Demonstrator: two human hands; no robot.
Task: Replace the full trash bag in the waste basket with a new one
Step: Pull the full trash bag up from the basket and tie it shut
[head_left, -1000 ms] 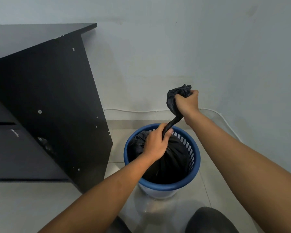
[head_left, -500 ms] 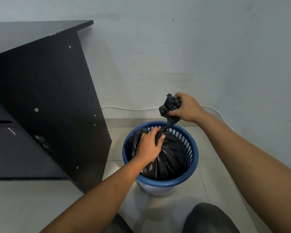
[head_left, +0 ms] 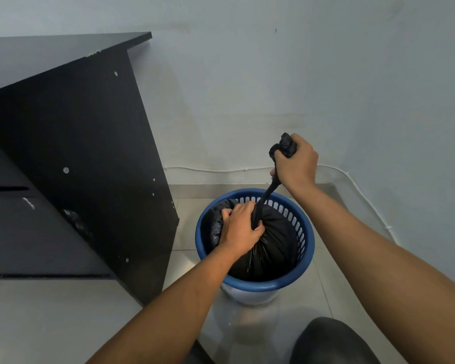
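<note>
The bag point(head_left: 273, 248) is seated in the basket point(head_left: 258, 286), right of the desk point(head_left: 95, 158). Its neck point(head_left: 266, 197) is gripped at the base by the left hand point(head_left: 241, 227). The far end is clenched in the right hand point(head_left: 296, 164), which has been raised again, so the neck is drawn taut and probably ready for knotting. No lift is begun yet. The neck's long axis runs upward, tilted far and right.
</note>
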